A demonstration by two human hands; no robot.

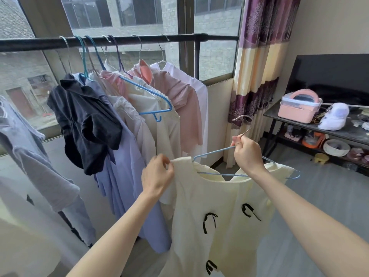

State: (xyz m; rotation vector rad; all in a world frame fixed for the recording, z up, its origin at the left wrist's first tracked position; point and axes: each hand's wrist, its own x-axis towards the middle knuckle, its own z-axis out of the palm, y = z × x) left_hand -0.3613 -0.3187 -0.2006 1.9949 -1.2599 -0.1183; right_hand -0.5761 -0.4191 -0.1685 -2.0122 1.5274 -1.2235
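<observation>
No lettering can be read anywhere; the cream top [223, 192] bears only black bow-like marks [209, 222].

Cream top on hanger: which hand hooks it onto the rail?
Right. The right hand grips the blue hanger just below its hook, so it can likely lift it to the rail; the left hand only pinches the cream top at the shoulder.

Bare stretch at the rail's right end

Hung garments [139, 100] crowd the black rail [149, 38] from its left as far as the last hook [165, 37]. Right of that hook the rail is bare up to the upright post [196, 58], and the curtain [257, 66] stands beyond it. Below the rail's right end is open air, where the cream dress [219, 206] is held on its blue hanger [211, 151].
</observation>
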